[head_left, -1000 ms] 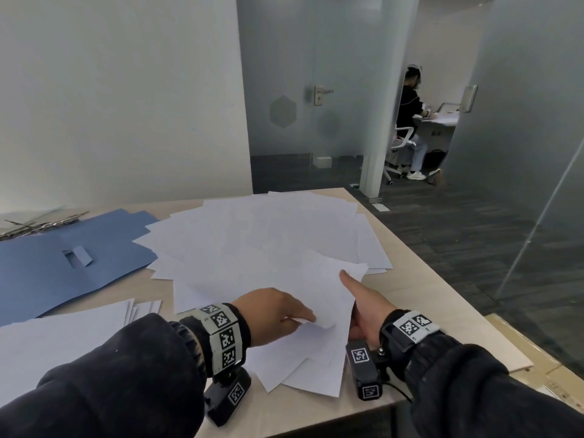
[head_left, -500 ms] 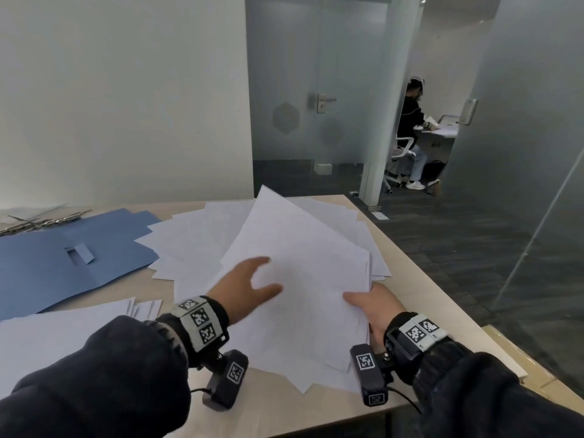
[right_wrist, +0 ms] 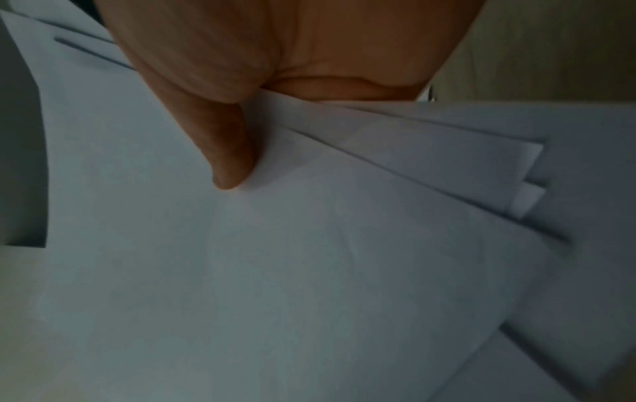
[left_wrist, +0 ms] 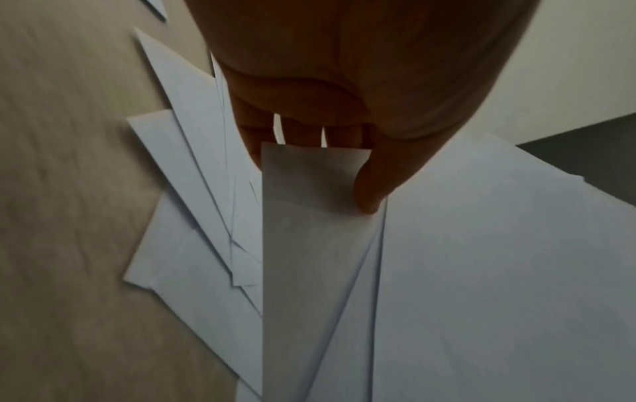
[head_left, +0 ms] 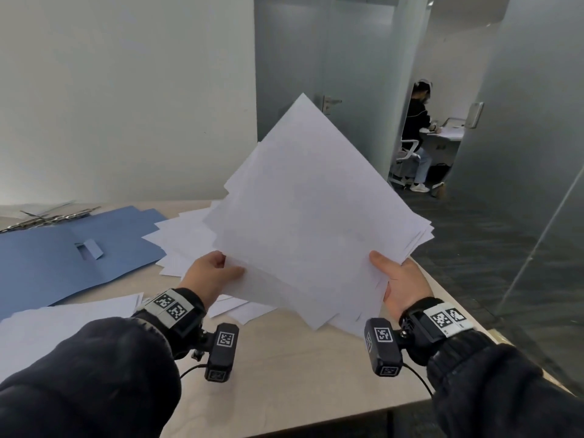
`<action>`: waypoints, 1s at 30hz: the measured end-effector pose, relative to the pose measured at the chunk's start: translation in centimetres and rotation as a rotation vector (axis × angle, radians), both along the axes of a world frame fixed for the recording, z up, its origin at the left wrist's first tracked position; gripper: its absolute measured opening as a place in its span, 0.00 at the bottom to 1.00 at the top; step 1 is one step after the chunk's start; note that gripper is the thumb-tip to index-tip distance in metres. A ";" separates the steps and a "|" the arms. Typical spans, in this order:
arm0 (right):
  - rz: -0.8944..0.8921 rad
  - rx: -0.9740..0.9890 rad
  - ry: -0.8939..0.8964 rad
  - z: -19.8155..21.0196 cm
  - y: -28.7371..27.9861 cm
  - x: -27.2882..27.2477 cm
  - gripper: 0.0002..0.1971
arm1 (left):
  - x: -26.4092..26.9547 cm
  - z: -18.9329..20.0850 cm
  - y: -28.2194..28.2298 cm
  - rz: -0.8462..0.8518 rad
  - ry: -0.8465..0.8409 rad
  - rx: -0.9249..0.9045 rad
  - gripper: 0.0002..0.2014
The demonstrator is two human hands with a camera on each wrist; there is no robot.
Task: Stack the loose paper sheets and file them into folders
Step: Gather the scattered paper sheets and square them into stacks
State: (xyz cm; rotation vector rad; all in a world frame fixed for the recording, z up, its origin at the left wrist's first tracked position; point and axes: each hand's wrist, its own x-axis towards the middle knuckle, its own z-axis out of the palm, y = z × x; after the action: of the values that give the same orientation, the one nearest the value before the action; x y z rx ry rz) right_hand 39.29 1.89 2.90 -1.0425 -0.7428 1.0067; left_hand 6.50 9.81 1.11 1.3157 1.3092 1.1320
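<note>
Tabletop: a pale wood-grain tabletop [head_left: 284, 368] carries the folders and the paper left lying on it.
Folders: blue card folders [head_left: 47, 267] lie opened flat at the far left, at least two overlapping, exact count unclear; nothing lies inside them, and a small cut flap stands up from the nearest one.
Held sheaf: an uneven sheaf of white paper sheets [head_left: 309, 222] is lifted clear of the tabletop, tilted with one corner pointing up; its edges are fanned and the sheets are too many to count.
Sheets lying loose: more white paper sheets [head_left: 180, 241] stay spread on the tabletop behind the sheaf, just beside the folders.
Near pile: one pile of white paper [head_left: 57, 324] lies at the near left edge.
Metal fasteners: a cluster of thin metal clips [head_left: 44, 216] lies beyond the folders; number unclear.
Left hand: the left hand [head_left: 211, 273] has its grip clamped on the sheaf's lower left edge, thumb on top and fingers beneath.
Right hand: the right hand [head_left: 401, 282] has its grip clamped on the lower right edge, thumb on top.
</note>
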 end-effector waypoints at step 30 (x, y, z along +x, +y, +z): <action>0.119 0.158 -0.160 1.0 0.7 0.1 0.17 | -1.5 0.0 1.8 0.014 0.074 0.188 0.41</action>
State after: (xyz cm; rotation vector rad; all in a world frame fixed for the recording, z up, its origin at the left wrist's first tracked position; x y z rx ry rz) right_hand 39.40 2.57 3.90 -0.9572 -1.0097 0.9558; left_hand 5.03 11.66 1.14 1.4997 1.2910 1.2509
